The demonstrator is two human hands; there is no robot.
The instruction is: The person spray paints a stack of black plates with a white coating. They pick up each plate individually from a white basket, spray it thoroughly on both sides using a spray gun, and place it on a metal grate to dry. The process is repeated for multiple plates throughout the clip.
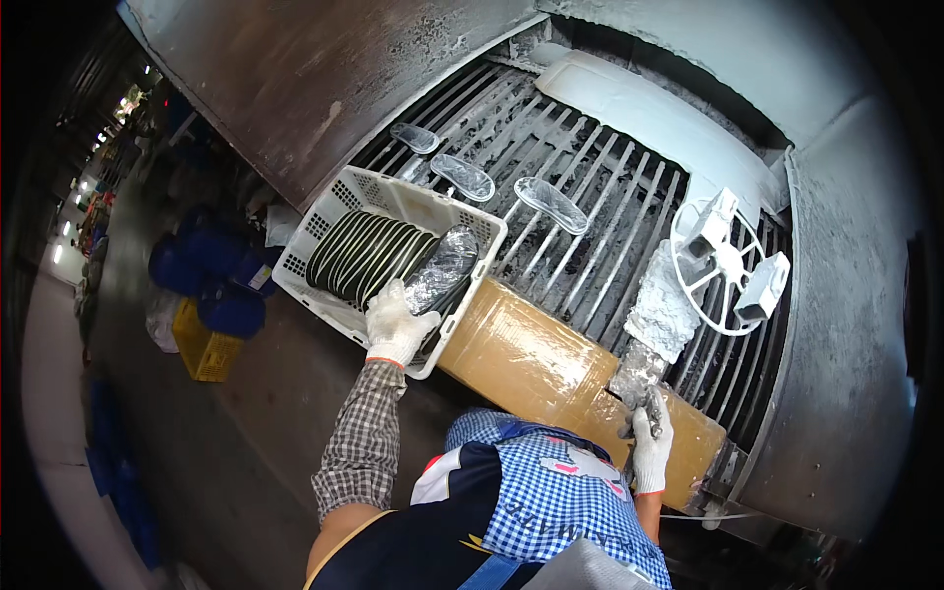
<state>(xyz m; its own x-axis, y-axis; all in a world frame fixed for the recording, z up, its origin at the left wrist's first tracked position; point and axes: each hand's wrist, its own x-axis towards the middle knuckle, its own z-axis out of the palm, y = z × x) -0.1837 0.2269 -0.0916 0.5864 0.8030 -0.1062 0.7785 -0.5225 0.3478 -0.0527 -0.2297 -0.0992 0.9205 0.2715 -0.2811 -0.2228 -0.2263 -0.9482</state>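
Note:
My left hand (396, 329), in a white knit glove, reaches into a white plastic crate (292, 258). Its fingers and thumb close on the near end of a shoe sole (444, 267) with a shiny, film-like surface. Beside it, dark shoe soles (359, 258) with pale edges stand in a tight row. At the right, my gloved right hand (652, 447) is wrapped round a grey metal tool (655, 401) that looks like a spray gun. Three shiny soles, a left one (415, 138), a middle one (462, 178) and a right one (551, 205), lie apart on the slatted grate.
White-crusted metal bars (595, 251) form the grate inside a metal-walled booth. A white wheel-like rack (728, 261) with two box-shaped pieces stands at right. Taped brown cardboard (531, 344) covers the front edge. Blue drums (221, 261) and a yellow crate (204, 344) are at left.

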